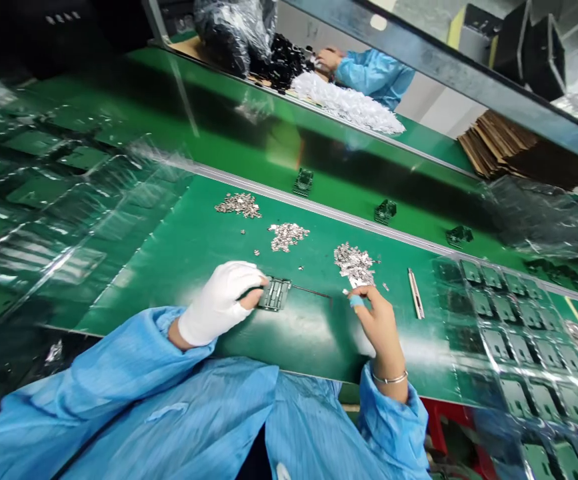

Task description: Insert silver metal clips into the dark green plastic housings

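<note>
My left hand (223,300), in a white glove with bare fingertips, grips the left edge of a small dark green plastic housing (275,295) with slots along it. A thin dark wire (311,291) stretches from the housing to the right over the table. My right hand (373,310), bare with a blue cover on one finger, pinches a small pale metal piece (345,292) between thumb and fingers. Just beyond it lies a pile of flat metal pieces (355,261). Two more heaps of small metal parts, a middle one (287,236) and a left one (239,205), lie farther back.
A white-handled tool (415,293) lies right of my right hand. Clear trays of green parts (503,307) stand at the right; clear plastic trays (59,200) fill the left. Green assemblies (303,180) sit behind a metal rail (319,212). Across, a co-worker's blue sleeve (373,73) shows.
</note>
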A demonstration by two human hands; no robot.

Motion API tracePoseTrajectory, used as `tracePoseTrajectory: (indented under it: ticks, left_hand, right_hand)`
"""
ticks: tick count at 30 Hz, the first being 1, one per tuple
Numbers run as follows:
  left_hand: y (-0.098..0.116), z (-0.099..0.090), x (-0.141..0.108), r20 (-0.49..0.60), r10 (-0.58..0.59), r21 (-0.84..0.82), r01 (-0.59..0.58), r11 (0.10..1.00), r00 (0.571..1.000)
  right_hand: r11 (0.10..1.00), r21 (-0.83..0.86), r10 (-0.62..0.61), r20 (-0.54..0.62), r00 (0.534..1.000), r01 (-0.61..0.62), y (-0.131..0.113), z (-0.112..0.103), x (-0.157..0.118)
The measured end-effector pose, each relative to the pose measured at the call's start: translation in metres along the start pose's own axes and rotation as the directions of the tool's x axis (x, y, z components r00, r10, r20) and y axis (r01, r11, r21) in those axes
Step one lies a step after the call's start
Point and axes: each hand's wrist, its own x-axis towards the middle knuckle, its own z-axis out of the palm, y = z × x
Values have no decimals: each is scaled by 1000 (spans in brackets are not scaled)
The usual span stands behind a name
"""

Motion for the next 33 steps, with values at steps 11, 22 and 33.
tracePoseTrajectory:
  ticks: [11, 22, 33]
  left_hand:
    - [7, 6, 10, 5, 226, 274, -218, 937, 974]
    - [-20, 34, 12, 312, -312, -433, 427, 794, 897]
    - [-11, 39, 16, 301, -443, -524, 534, 663, 845]
  right_hand:
    - [927, 214, -330, 84, 940, 307, -82, 78, 28]
    - [968, -18, -247, 77, 966, 249, -72, 103, 36]
    - [895, 445, -45, 136, 990, -21, -64, 112, 37]
